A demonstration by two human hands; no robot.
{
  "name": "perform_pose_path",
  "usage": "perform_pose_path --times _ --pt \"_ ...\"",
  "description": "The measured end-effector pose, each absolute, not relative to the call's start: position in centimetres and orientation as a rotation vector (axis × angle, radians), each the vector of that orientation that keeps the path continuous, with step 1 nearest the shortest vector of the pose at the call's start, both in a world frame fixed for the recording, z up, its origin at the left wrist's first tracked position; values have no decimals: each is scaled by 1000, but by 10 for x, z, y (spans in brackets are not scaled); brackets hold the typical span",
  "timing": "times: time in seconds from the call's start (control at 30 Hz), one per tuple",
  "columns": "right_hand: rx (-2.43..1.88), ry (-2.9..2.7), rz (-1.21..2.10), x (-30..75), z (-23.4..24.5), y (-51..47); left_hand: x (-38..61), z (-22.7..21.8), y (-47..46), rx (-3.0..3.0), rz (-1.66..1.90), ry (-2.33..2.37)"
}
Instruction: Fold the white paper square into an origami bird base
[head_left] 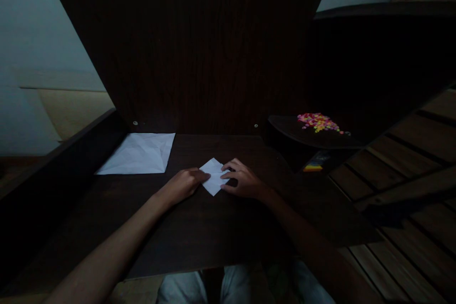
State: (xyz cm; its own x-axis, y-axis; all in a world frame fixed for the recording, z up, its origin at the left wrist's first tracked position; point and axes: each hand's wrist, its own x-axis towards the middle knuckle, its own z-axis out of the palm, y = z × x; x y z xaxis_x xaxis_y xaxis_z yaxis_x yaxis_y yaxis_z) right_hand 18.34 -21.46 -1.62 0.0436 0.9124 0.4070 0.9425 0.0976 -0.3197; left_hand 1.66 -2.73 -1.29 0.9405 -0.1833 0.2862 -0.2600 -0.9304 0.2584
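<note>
A small white folded paper lies on the dark wooden tabletop, turned so that it looks like a diamond, with a crease or fold edge across its middle. My left hand is at its left corner, thumb on top and the other fingers curled, gripping that corner. From the right, my right hand reaches over the opposite corner. Its fingers are spread apart and their tips rest on the paper's surface. The right corner is partly covered by this hand.
A larger creased white sheet lies at the back left of the dark desk. On a curved side shelf at the right sits a pile of small colourful beads. A tall dark panel rises behind the desk.
</note>
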Motion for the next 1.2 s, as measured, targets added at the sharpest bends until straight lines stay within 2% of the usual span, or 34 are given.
perform_pose_path --times 0.3,0.57,0.73,0.9,1.2 --pt "-1842 -1848 -26 181 -22 -207 17 -15 -30 2783 417 -227" --pt "-1910 -1535 147 174 -16 -206 19 -13 -41 2630 444 -64" --pt "-1968 -1609 72 176 -24 -203 24 -23 -38 2619 478 -8" --pt "-2068 -1578 157 175 -26 -201 26 -23 -37 2635 421 103" --pt "-1954 -1506 243 175 -21 -201 26 -20 -41 2611 370 80"
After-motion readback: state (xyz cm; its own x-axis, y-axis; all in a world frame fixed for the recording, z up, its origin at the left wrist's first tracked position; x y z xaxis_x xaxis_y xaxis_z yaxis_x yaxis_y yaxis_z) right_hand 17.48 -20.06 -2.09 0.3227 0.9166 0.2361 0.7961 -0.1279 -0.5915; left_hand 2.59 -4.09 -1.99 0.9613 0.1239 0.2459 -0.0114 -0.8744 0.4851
